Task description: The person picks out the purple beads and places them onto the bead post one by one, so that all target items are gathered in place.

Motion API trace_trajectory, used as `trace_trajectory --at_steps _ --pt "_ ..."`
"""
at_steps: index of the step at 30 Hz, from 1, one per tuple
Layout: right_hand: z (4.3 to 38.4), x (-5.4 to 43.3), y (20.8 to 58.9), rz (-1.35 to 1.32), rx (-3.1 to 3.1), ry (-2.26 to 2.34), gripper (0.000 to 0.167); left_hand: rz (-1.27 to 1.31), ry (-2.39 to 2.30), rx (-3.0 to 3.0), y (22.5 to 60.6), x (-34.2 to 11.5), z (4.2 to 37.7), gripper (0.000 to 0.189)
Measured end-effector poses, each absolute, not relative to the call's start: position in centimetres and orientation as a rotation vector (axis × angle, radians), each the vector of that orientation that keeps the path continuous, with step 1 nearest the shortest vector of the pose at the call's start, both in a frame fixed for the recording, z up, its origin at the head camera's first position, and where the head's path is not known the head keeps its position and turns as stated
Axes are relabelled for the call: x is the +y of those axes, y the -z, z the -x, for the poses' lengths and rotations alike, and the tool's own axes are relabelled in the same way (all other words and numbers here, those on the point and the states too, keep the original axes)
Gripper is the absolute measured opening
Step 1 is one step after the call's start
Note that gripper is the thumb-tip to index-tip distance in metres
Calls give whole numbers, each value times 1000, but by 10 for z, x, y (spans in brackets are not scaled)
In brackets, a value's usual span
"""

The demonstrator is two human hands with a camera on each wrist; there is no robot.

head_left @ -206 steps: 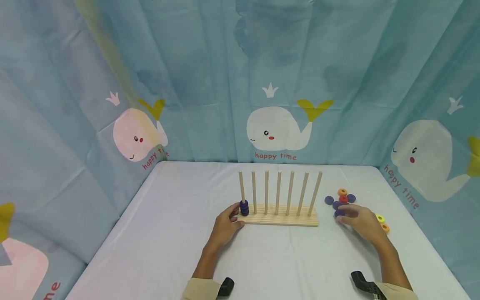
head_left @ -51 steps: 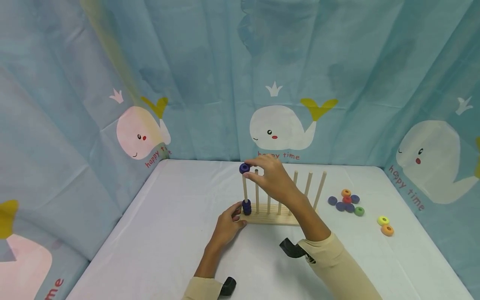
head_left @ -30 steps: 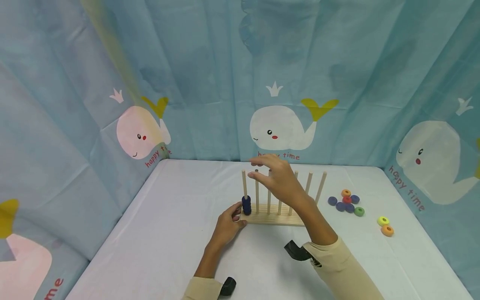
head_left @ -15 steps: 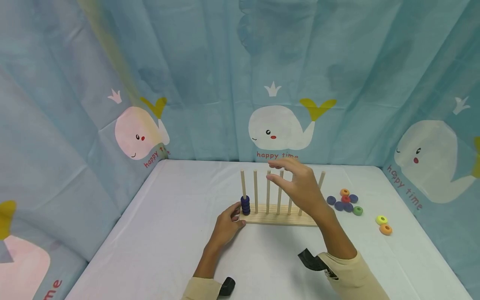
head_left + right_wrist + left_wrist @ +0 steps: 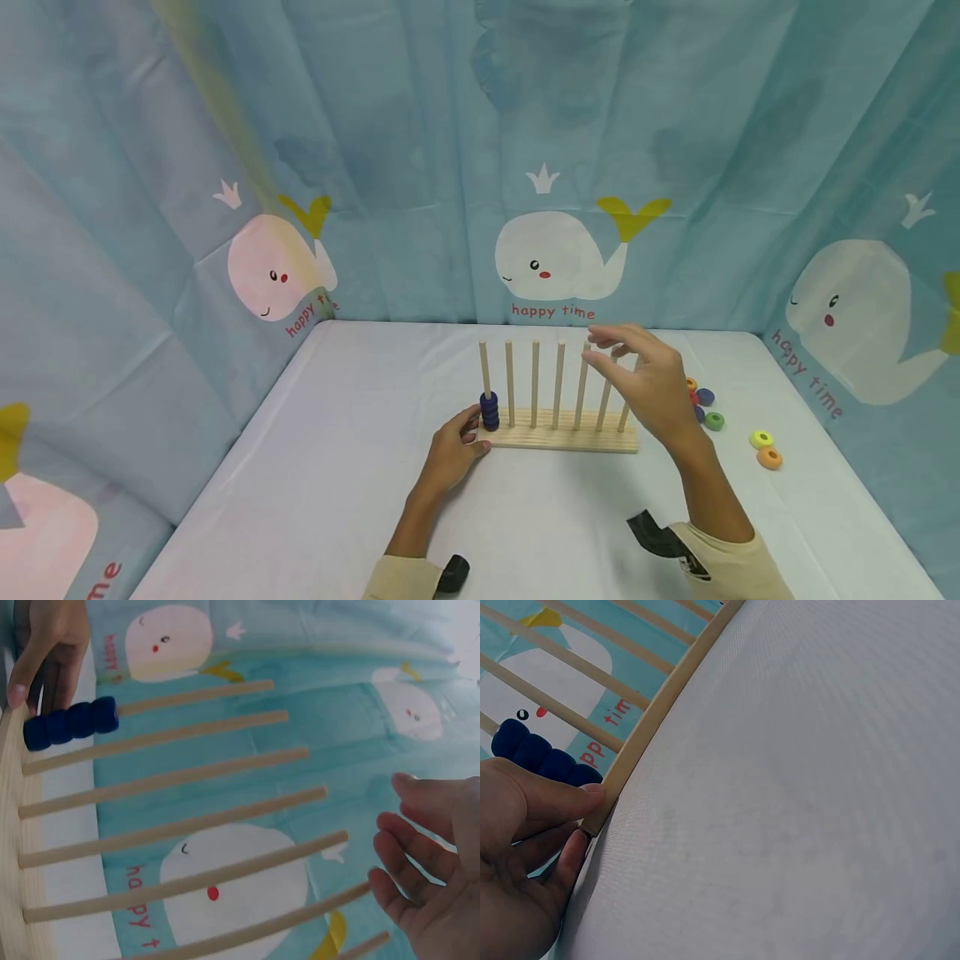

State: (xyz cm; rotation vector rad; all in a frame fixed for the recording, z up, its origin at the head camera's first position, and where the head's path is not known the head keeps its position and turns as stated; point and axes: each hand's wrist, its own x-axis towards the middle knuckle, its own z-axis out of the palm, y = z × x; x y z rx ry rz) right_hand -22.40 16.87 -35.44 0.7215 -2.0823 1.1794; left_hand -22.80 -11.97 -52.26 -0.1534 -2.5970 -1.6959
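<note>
A wooden peg rack (image 5: 562, 439) with a row of upright pegs stands mid-table in the head view. On its leftmost peg sits a stack of dark blue beads (image 5: 489, 412); the right wrist view shows these blue beads (image 5: 73, 724) pressed together at the peg's foot. My left hand (image 5: 447, 456) grips the rack's left end. In the left wrist view, thumb and fingers of that left hand (image 5: 517, 847) pinch the base edge beside the stack. My right hand (image 5: 652, 383) is raised by the right-hand pegs, fingers and thumb apart, holding nothing. It partly hides those pegs.
Right of the rack, loose beads lie partly behind the right hand: orange (image 5: 692, 384), blue (image 5: 705, 397), red (image 5: 693, 399) and green (image 5: 714, 421). Nearer the right edge are a yellow bead (image 5: 761, 439) and another orange bead (image 5: 770, 458). A whale-print curtain (image 5: 420, 250) surrounds the white-covered table (image 5: 337, 483).
My right hand took a blue bead from the right, let it go over the leftmost peg, and has moved back rightward. The bead dropped onto the stack. My left hand kept its grip.
</note>
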Motion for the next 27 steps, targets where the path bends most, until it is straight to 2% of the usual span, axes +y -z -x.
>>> trace_trajectory --at_steps 13,27 --pt "218 212 368 -447 -2175 -1154 31 170 1707 -2590 520 -121 227 64" --pt "219 240 385 -294 -2206 -1196 30 160 1704 -2599 523 -120 227 64"
